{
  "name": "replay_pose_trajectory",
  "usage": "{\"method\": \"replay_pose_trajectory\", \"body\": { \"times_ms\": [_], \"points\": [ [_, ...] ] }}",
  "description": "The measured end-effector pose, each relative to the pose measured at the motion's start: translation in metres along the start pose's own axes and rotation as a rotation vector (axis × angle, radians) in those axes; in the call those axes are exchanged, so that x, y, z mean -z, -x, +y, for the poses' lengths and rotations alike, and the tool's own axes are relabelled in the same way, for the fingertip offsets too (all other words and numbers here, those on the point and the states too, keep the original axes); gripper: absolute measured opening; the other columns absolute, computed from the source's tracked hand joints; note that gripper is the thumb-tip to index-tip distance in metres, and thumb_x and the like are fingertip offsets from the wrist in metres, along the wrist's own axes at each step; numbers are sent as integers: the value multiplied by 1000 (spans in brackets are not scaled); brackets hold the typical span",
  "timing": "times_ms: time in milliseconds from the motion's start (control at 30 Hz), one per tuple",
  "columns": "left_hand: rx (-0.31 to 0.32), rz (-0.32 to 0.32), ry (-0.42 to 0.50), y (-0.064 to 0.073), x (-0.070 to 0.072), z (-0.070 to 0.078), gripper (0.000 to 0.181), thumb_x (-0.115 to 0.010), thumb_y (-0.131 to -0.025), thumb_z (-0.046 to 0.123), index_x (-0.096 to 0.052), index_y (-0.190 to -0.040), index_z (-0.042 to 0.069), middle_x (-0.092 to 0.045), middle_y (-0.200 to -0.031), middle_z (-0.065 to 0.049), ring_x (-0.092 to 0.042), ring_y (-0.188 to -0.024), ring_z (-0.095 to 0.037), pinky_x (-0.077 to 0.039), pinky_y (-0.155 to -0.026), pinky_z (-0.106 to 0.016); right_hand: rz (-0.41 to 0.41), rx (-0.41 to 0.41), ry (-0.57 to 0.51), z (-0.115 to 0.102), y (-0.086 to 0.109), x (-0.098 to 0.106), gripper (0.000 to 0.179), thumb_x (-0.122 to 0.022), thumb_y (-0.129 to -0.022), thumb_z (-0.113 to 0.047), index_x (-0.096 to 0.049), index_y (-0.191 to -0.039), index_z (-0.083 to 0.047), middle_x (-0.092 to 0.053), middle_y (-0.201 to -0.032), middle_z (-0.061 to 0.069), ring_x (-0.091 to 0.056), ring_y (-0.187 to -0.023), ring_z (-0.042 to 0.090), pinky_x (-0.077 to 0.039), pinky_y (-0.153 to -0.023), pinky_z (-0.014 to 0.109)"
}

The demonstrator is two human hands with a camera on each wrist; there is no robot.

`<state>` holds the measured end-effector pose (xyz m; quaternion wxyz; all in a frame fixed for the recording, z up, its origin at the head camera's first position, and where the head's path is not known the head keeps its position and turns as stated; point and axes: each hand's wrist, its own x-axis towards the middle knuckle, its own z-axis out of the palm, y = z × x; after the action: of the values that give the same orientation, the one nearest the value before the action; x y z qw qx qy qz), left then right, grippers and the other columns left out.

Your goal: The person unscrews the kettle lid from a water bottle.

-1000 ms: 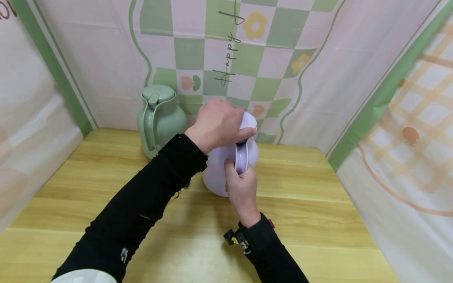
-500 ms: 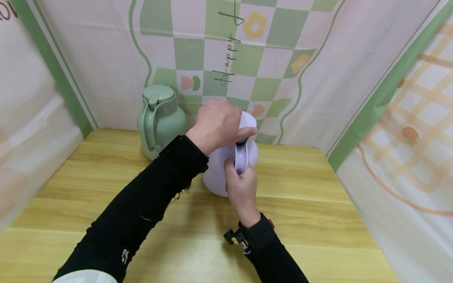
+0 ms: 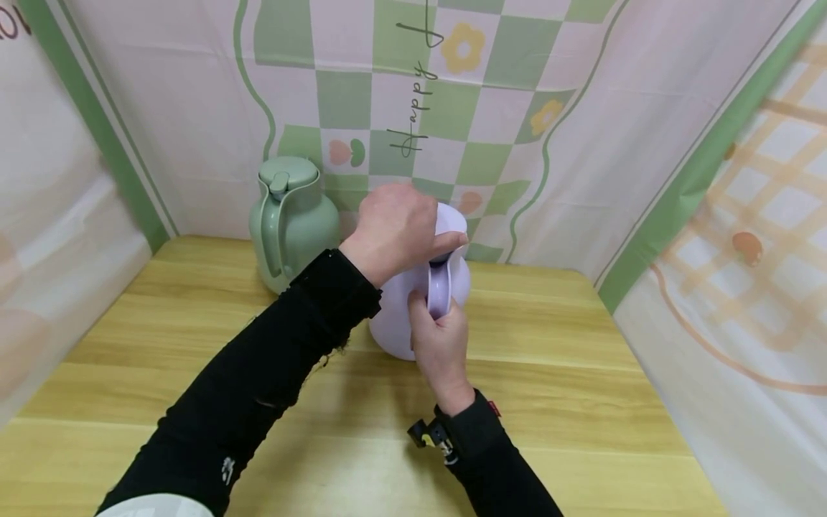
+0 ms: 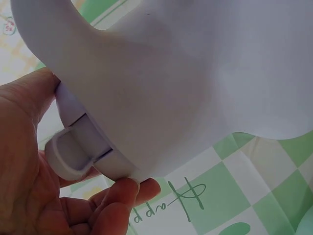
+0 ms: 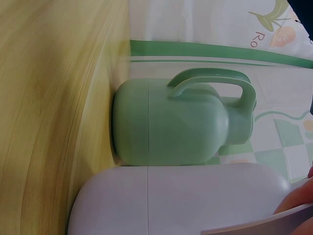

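Observation:
A lilac vacuum jug point(image 3: 390, 327) stands upright on the wooden table, in the middle of the head view. My left hand point(image 3: 395, 228) grips its lid point(image 3: 452, 218) from above, the thumb stretched across the side nearest me. In the left wrist view, the fingers point(image 4: 124, 193) curl about the rim of the lid, and its small tab point(image 4: 73, 152) juts out toward the palm. My right hand point(image 3: 443, 348) holds the jug's handle point(image 3: 440, 286), thumb along its left side. The left hand hides part of the lid and neck in the head view.
Behind and left of the lilac jug, a green vacuum jug point(image 3: 298, 226) stands with its lid on. The wooden table point(image 3: 549, 402) ends at a patterned cloth backdrop point(image 3: 439, 108), with more cloth hanging at both sides.

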<state>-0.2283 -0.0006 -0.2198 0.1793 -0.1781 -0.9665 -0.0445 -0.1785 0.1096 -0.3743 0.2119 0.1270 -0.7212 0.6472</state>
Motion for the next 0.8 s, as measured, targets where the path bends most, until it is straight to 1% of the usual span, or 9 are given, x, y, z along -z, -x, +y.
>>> {"method": "replay_pose_trajectory", "body": {
  "times_ms": [133, 367, 433, 633, 700, 800],
  "points": [
    [19, -23, 24, 1, 1, 0, 63, -57, -94, 73, -60, -73, 14, -58, -71, -3, -56, -65, -24, -45, -50, -37, -1, 0, -4, 0, 0, 0, 40, -58, -104, -21, -44, -67, -10, -45, -50, 0, -44, -40, 15, -32, -41, 27],
    [41, -65, 78, 1, 3, -2, 60, -57, -94, 72, -63, -88, 13, -60, -80, -5, -58, -73, -23, -48, -54, -37, 6, -8, -4, 0, 0, 0, 41, -58, -103, -22, -44, -66, -12, -45, -49, -1, -43, -40, 14, -32, -40, 27],
    [44, -75, 93, 1, 3, -3, 61, -54, -96, 72, -63, -91, 13, -59, -82, -5, -58, -75, -23, -49, -55, -37, 7, -8, -8, 0, 0, 0, 41, -58, -103, -22, -44, -66, -11, -44, -48, 0, -43, -39, 15, -31, -40, 28],
    [63, -99, 145, -2, 2, -7, 62, -41, -103, 70, -61, -89, 12, -59, -82, -7, -60, -75, -25, -50, -60, -38, 8, 3, -11, 0, 0, 0, 41, -59, -103, -22, -46, -66, -10, -44, -47, 0, -43, -38, 15, -31, -38, 29],
    [48, -104, 151, -3, 2, -8, 61, -40, -105, 68, -60, -93, 11, -60, -85, -8, -61, -79, -26, -51, -64, -39, 6, 9, -10, 0, 0, 0, 41, -59, -103, -22, -46, -66, -10, -44, -46, 0, -43, -37, 15, -31, -38, 29],
    [3, -110, 148, -5, 2, -8, 57, -44, -105, 64, -61, -109, 9, -63, -95, -9, -62, -87, -27, -52, -69, -41, 3, 19, -3, 0, 0, 0, 40, -58, -103, -20, -46, -67, -10, -44, -47, 0, -43, -38, 15, -32, -39, 28]
  ]
}}
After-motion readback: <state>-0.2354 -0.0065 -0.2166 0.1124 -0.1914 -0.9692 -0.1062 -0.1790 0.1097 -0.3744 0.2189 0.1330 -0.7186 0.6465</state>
